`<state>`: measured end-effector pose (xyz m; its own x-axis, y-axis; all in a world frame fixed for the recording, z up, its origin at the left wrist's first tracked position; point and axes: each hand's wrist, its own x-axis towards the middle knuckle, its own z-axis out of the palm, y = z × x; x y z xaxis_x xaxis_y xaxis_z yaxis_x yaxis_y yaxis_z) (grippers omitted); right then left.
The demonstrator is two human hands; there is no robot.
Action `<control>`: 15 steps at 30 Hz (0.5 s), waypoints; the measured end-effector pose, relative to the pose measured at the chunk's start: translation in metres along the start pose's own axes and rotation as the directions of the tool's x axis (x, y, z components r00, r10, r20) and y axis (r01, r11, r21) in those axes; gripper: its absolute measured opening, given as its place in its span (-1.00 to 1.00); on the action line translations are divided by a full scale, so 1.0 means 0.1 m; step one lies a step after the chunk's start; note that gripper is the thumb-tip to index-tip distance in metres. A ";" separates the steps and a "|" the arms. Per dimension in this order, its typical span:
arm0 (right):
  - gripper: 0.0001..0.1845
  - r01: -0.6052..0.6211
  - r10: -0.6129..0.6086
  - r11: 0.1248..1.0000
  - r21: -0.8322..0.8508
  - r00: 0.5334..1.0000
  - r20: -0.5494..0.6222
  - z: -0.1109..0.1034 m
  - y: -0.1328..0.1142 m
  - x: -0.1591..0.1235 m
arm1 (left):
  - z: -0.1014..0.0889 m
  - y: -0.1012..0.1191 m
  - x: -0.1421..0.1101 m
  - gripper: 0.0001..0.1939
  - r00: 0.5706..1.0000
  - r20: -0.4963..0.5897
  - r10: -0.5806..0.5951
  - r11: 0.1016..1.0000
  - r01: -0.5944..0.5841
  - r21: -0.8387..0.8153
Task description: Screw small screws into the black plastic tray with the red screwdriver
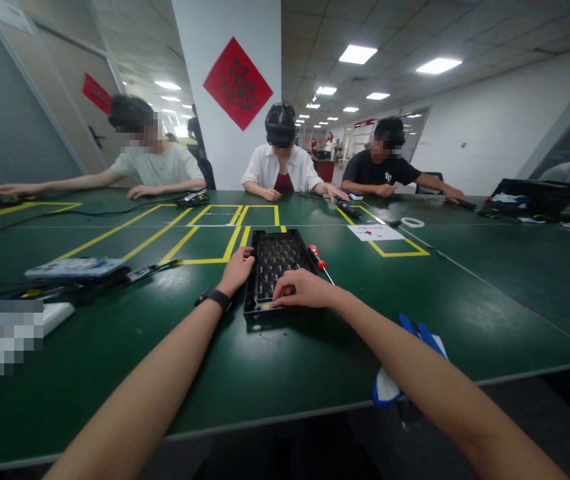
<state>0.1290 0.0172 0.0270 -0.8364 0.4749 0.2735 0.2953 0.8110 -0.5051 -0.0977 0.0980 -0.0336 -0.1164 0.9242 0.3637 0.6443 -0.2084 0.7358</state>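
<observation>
A black rectangular tray [295,235] with rows of small studs or holes inside lies on the green table in front of me. My left hand [238,269], a dark band on its wrist, grips the tray's left side with the fingers over the rim. Over the tray's near end, my right hand [301,289] is closed in a pinch, low inside it. Whatever sits between those fingertips is hidden. A small yellowish piece [267,306] shows at the near left corner, beside the right fingertips. Just right of the tray lies a screwdriver [317,258] with a red handle.
Blue-and-white gloves [389,387] lie at the near edge, partly under my right forearm. Cables and a pale flat box [75,267] are at left. A paper sheet [375,233] and a white tape roll [412,223] lie ahead right. Several people sit across the table.
</observation>
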 end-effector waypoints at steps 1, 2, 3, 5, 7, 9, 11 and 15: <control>-0.79 -0.002 0.002 1.000 0.016 1.000 -0.002 0.00 0.00 0.00 | 0.00 0.00 0.00 -0.56 1.000 0.000 0.001 1.000 -0.001 0.002; -0.79 -0.007 0.007 0.999 0.033 1.000 -0.002 0.01 0.01 0.00 | 0.00 0.01 0.00 -0.56 1.000 -0.001 0.001 1.000 -0.001 0.002; -0.79 -0.013 0.013 0.999 0.046 1.000 -0.001 0.01 0.01 0.00 | 0.00 0.01 -0.01 -0.56 1.000 -0.003 0.001 1.000 -0.001 0.002; -0.80 -0.023 0.022 0.998 0.061 1.000 0.007 0.02 0.02 0.01 | 0.00 0.00 -0.01 -0.56 1.000 -0.003 0.001 1.000 -0.001 0.001; -0.80 -0.027 0.026 0.997 0.065 1.000 0.016 0.02 0.01 0.01 | 0.00 0.00 0.00 -0.56 1.000 -0.002 -0.003 1.000 0.003 0.001; -0.80 -0.022 0.020 0.998 0.056 0.999 0.029 0.01 0.00 0.00 | 0.00 -0.01 0.00 -0.56 1.000 -0.002 -0.007 1.000 0.007 -0.002; -0.81 -0.007 0.006 0.999 0.031 0.999 0.038 0.00 0.00 0.00 | 0.00 -0.01 0.00 -0.56 1.000 -0.002 -0.009 1.000 0.009 -0.004; -0.81 0.014 -0.014 1.000 0.010 0.999 0.034 -0.01 -0.01 0.00 | -0.01 0.00 0.00 -0.55 1.000 0.000 -0.023 1.000 0.023 0.007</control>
<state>0.1287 0.0169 0.0281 -0.8560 0.4512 0.2523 0.2788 0.8140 -0.5096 -0.0983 0.0979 -0.0336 -0.1310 0.9288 0.3467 0.6471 -0.1849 0.7397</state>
